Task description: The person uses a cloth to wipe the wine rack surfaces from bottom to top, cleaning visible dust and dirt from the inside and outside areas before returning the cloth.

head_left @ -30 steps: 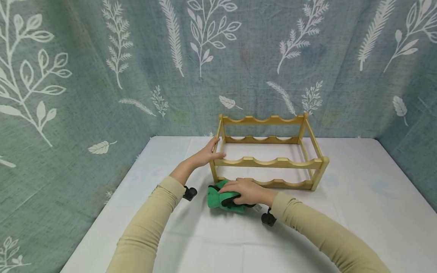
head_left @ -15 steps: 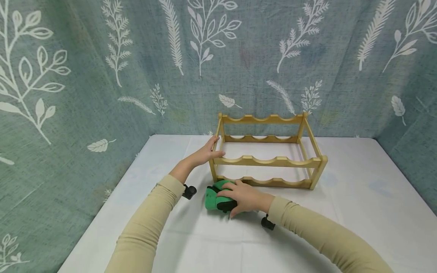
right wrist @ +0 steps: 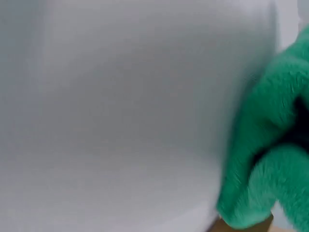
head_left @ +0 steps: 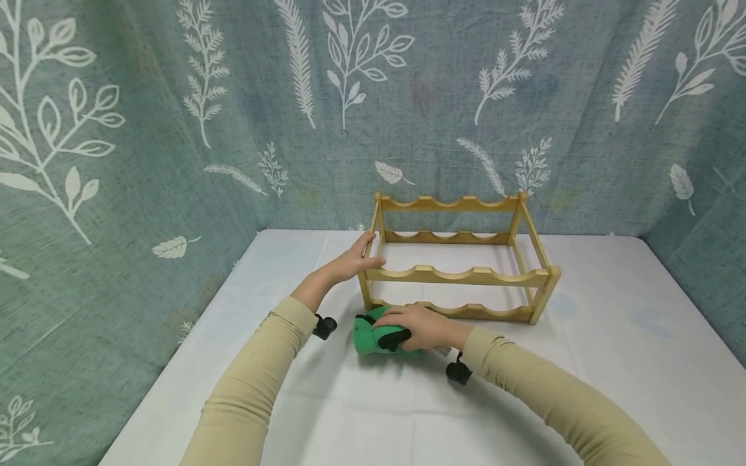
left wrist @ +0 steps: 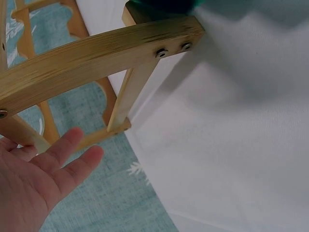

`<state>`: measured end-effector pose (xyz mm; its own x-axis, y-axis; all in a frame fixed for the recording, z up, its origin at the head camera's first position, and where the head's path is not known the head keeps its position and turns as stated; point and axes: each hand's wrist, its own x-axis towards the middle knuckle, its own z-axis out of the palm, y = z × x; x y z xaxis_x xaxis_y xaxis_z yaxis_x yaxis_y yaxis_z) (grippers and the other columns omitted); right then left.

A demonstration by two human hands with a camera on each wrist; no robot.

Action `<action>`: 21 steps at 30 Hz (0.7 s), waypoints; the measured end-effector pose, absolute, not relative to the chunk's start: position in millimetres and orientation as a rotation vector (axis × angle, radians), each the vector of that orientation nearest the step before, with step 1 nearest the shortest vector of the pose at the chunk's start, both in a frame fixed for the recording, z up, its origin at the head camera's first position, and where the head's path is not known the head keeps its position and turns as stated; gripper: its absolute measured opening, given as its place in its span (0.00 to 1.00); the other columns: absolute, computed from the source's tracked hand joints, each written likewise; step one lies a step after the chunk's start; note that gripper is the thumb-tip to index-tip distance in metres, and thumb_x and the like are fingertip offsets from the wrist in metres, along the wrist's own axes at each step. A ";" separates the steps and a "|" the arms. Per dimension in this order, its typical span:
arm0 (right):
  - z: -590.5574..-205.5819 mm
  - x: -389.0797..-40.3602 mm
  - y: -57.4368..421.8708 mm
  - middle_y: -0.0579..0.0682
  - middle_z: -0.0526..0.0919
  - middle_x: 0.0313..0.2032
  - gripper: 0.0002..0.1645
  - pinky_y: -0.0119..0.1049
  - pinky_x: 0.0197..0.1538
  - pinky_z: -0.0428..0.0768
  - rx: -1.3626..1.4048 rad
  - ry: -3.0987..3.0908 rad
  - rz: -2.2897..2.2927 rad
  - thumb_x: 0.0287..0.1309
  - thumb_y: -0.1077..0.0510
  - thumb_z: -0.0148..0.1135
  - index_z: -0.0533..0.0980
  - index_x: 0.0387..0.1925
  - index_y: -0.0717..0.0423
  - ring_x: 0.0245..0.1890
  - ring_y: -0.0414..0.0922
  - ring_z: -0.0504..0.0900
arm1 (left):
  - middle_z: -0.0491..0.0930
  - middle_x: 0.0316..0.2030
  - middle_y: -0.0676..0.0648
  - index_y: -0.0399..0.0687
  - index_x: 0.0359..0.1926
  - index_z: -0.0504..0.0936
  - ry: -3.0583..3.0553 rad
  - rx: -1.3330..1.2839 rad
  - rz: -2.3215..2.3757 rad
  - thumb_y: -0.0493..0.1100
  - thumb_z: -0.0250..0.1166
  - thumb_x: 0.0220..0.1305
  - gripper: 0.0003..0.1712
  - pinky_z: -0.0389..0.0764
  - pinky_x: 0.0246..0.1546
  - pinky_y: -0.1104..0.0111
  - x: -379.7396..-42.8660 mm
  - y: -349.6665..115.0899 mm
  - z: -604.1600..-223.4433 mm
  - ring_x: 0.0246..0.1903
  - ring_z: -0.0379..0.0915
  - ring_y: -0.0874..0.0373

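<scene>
A wooden wine rack (head_left: 454,277) with scalloped rails stands on the white table. My left hand (head_left: 350,262) holds the rack's left end, with the thumb across the top and the fingers at the outer side. In the left wrist view the left hand (left wrist: 43,179) has two fingers extended beside the wood. In front of the rack's near left corner is a green and black plush toy (head_left: 367,336). My right hand (head_left: 428,327) grips it from above, hiding its right part. The right wrist view shows the toy's green fur (right wrist: 265,159) close up, without my fingers.
The white-covered table (head_left: 373,414) extends around the rack. A teal leaf-print curtain (head_left: 431,97) hangs behind it and at both sides. Black wrist cameras (head_left: 458,371) hang below the sleeves.
The right hand's thumb, spread out at the toy's near side half a second ago, has drawn in against the toy. The left hand and rack have not visibly moved.
</scene>
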<state>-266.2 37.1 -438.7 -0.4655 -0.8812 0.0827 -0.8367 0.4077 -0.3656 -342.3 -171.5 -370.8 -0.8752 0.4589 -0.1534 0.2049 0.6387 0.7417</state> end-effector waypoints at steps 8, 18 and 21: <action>-423.3 -272.6 51.4 0.50 0.69 0.60 0.35 0.44 0.58 0.69 -1.400 2.331 -0.875 0.53 0.62 0.61 0.64 0.64 0.49 0.59 0.47 0.68 | 0.26 0.71 0.44 0.47 0.72 0.37 2.555 0.532 1.086 0.55 0.53 0.63 0.46 0.44 0.65 0.47 -343.2 -170.5 -370.9 0.70 0.26 0.48; -430.5 -248.4 35.8 0.48 0.64 0.63 0.35 0.39 0.49 0.72 -1.519 2.548 -0.267 0.58 0.52 0.58 0.60 0.66 0.39 0.53 0.49 0.70 | 0.25 0.71 0.45 0.47 0.72 0.36 2.537 0.509 1.075 0.54 0.52 0.65 0.45 0.44 0.65 0.48 -343.9 -169.4 -370.0 0.70 0.25 0.48; -435.2 -237.6 29.1 0.49 0.62 0.63 0.41 0.37 0.45 0.74 -1.542 2.627 -0.042 0.52 0.40 0.61 0.58 0.67 0.38 0.47 0.49 0.70 | 0.26 0.71 0.45 0.47 0.72 0.36 2.538 0.501 1.074 0.54 0.52 0.64 0.45 0.44 0.66 0.48 -343.3 -170.0 -370.0 0.70 0.25 0.48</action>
